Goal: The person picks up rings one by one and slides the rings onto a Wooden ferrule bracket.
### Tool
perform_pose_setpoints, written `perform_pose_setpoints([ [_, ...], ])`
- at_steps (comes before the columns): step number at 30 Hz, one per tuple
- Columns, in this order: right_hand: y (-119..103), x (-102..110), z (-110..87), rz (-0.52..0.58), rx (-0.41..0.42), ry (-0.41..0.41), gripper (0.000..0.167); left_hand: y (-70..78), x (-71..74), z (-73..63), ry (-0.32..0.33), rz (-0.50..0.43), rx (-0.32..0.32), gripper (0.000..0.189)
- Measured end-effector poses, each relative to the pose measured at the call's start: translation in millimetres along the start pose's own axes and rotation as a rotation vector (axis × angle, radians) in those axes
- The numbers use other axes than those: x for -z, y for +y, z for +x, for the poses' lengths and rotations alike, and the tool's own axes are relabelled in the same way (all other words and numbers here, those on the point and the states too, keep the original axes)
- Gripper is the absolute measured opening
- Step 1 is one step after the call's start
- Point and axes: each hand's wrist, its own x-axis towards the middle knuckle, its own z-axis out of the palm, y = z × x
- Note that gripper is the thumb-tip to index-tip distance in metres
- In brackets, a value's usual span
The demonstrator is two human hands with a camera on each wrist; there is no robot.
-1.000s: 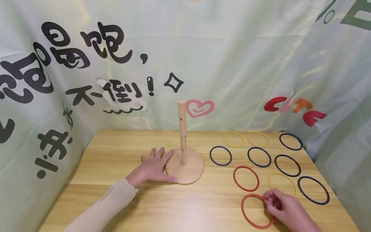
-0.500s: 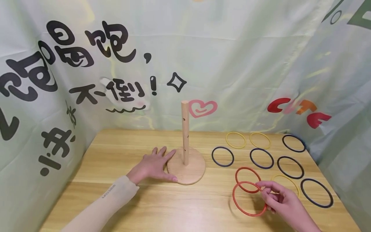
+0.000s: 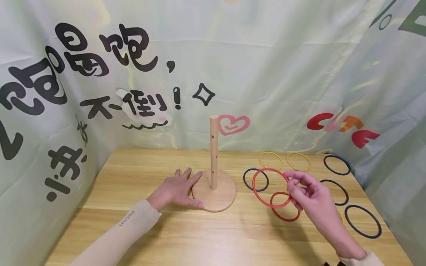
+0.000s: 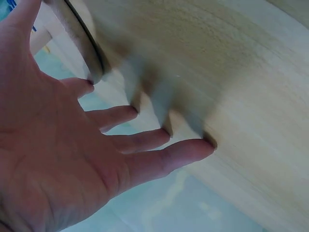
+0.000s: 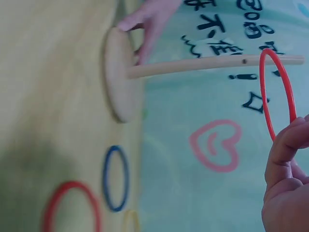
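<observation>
A wooden peg stand has an upright post [image 3: 214, 155] with small holes, set on a round base [image 3: 216, 201]. My left hand [image 3: 178, 190] is spread at the base's left side, thumb and a finger touching its edge; the left wrist view shows the straight fingers [image 4: 164, 157] over the table. A red ring [image 3: 254, 188] hangs above the table, pinched at its right side between thumb and fingers of my right hand [image 3: 311, 192]. In the right wrist view the held red ring [image 5: 264, 96] appears apart from the base, near the post's upper part in that view.
Another red ring [image 3: 286, 220] lies below the held one. Blue rings [image 3: 244, 181] and yellow rings [image 3: 261, 157] lie on the right of the wooden table [image 3: 139, 229]. A printed curtain [image 3: 283, 74] stands behind and at both sides.
My right hand has lifted the red ring off the table and carried it up, forward and left toward the stand. The left hand stays at the base.
</observation>
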Motion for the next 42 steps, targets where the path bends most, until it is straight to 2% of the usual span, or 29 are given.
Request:
perform_pose_setpoints([
  [8,-45.9,0.2,33.0,0.124,0.069,0.010,0.024,2.8,2.1,-0.4,-0.008,-0.009,0.011,0.122],
  [13,-73.3,-5.9,49.0,0.134,0.095,0.029,0.026,2.7,2.9,-1.1,-0.011,-0.011,0.013,0.122],
  [25,-122.5,-46.4,80.2,0.294,0.178,-0.008,0.024,2.5,3.5,-0.2,-0.020,-0.006,0.009,0.123],
  [33,-126.4,-81.3,99.1,0.360,0.207,-0.055,0.024,5.2,4.9,-1.3,-0.045,-0.001,0.039,0.122],
  [42,-103.3,-104.2,108.3,0.299,0.148,-0.101,0.024,7.2,6.7,-0.9,-0.079,-0.016,0.062,0.123],
])
